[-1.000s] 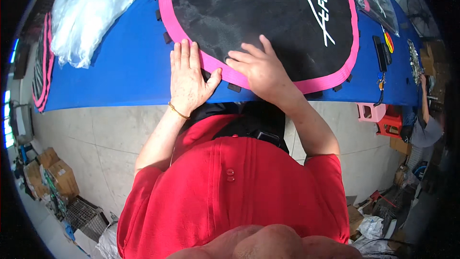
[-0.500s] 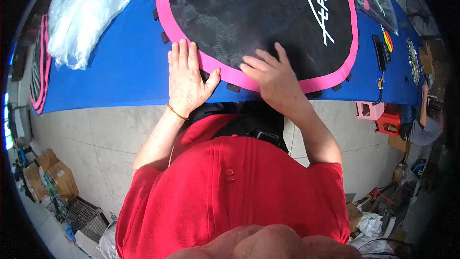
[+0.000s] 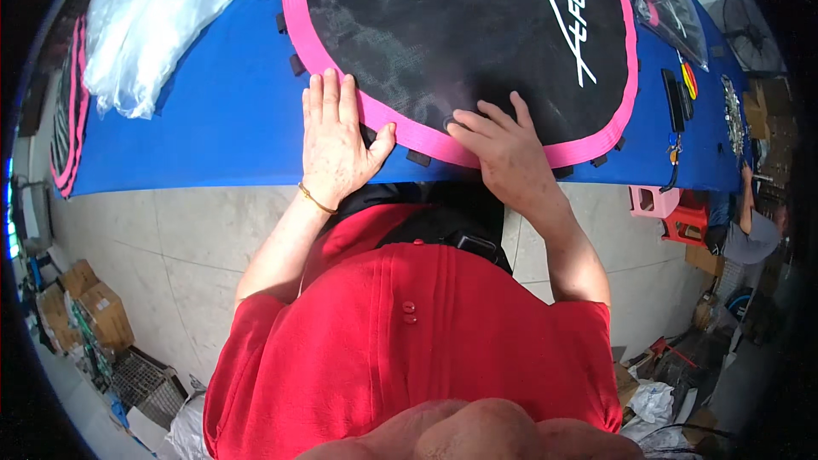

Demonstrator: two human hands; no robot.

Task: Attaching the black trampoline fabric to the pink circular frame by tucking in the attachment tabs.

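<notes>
A large black trampoline mat (image 3: pixel 460 25) with a pink border and white lettering lies flat in front of me. Small black webbing loops stick out around its edge. My left hand (image 3: pixel 334 136) rests flat, palm down, on the near left border, fingers together and thumb out to the side. My right hand (image 3: pixel 513 153) is over the near border right of it, fingers stretched and spread, reaching onto the black fabric. At its index fingertip a small dark ring-like spot shows; I cannot tell what it is.
The mat lies on a blue-covered table (image 3: pixel 213 128). Clear plastic sheeting (image 3: pixel 158 25) is at the left, with another pink-edged mat (image 3: pixel 70 119) beyond. A plastic bag with pink parts (image 3: pixel 660 0), dark tools (image 3: pixel 673 98) and metal pieces (image 3: pixel 733 115) lie right. Stools (image 3: pixel 686 220) and a person (image 3: pixel 750 234) are beyond.
My right hand has moved slightly right and toward me along the mat's near border. My left hand stays in place on the mat.
</notes>
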